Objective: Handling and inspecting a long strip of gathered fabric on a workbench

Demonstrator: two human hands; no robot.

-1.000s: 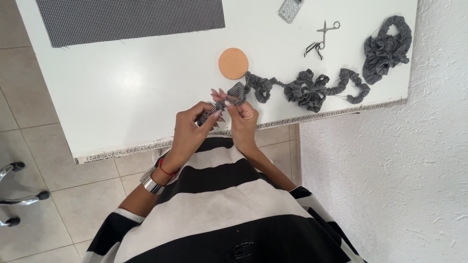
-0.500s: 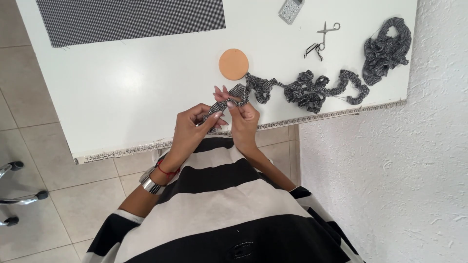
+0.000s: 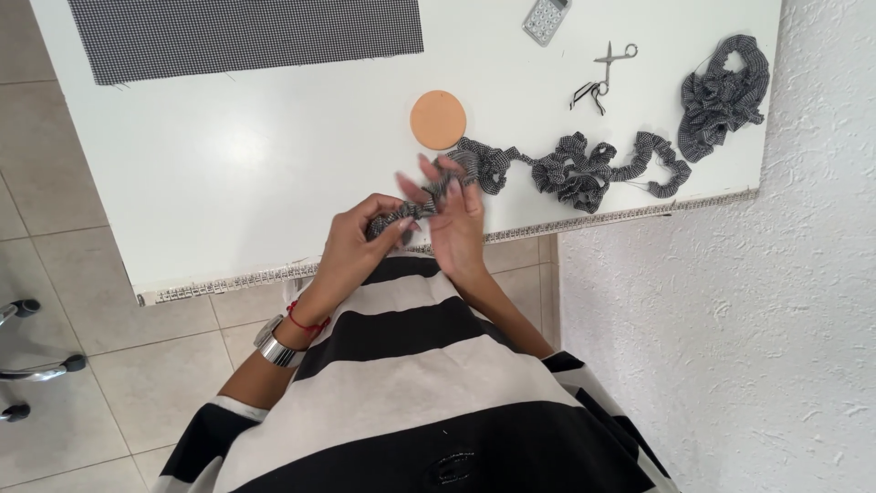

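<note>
Both hands (image 3: 411, 228) pinch ruffled strip (image 3: 566, 169), seemingly between fingertips (image 3: 429, 196).

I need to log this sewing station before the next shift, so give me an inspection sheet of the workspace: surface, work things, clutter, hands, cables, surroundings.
Surface: white table, frayed trim along its near edge.
Job's things: long gathered checked ruffle strip trailing right from the hands; its near end is bunched between them.
Clutter: orange disc, small scissors, calculator at the far edge, flat checked fabric panel, separate ruffle bundle.
Hands: left hand pinches the strip's end; right hand holds the strip, fingers spread.
Cables: nothing seen.
Surroundings: tiled floor, textured white wall, chair base at left.
</note>
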